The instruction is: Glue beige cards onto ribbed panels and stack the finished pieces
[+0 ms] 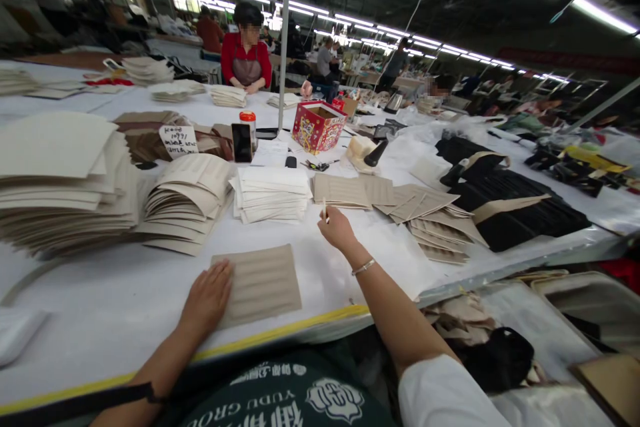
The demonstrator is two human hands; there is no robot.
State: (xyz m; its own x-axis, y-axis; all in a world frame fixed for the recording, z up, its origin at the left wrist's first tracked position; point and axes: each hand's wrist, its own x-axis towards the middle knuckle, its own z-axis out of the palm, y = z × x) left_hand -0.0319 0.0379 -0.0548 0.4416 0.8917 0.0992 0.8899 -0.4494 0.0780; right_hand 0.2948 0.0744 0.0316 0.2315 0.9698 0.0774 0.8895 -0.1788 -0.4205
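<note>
While a big pile [55, 153] of pale sheets stood at the far left of the white table [140, 300], a smaller pale pile [185, 197] sat just beside it. Next came the left hand [209, 293]. Its grip was open and flat and held nothing, and its fingers lay on the left side of a brown sheet [263, 283]. The sheet lay flat near the yellow front edge. Behind it was a white pile [273, 193]. A red box [318, 128] stood farther back. Then came the right hand [339, 228], its grip shut on a thin white stick [325, 208] that pointed up. A low brown pile [350, 191] sat just behind that hand. To the right, loose brown sheets [437, 217] lay in a messy spread, and black cloth [515, 203] lay past them.
</note>
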